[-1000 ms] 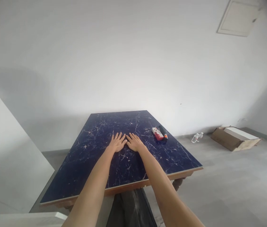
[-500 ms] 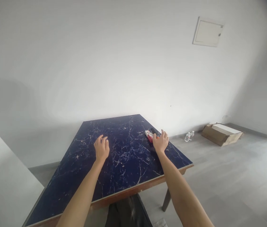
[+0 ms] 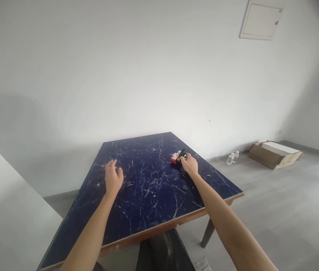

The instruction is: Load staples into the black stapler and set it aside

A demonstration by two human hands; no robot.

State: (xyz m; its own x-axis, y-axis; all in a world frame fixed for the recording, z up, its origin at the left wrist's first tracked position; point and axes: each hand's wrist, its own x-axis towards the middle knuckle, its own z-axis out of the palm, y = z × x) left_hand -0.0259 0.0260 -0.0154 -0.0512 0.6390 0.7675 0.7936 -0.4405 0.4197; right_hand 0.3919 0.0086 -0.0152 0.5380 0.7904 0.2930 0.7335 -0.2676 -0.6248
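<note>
My left hand (image 3: 113, 177) is held over the left part of a blue marbled table (image 3: 148, 203), fingers apart, with nothing in it. On the table's right side, my right hand (image 3: 190, 164) has its fingers closed around a black object with an orange part (image 3: 179, 159); its kind is too small to make out. Right beside it, on the far left, is a small red-and-white box (image 3: 174, 157), partly covered by the black object. I cannot tell whether the box is also gripped.
A pale wall (image 3: 148, 75) stands behind the table. On the floor to the right are clear plastic bottles (image 3: 231, 158) and a cardboard box (image 3: 272, 155) with a white top. A white panel (image 3: 29, 210) borders the table's left.
My right hand has gone from open above the black-and-orange object to closed around it, and the object is now raised or turned. My left hand moved slightly left. The view shifted a little.
</note>
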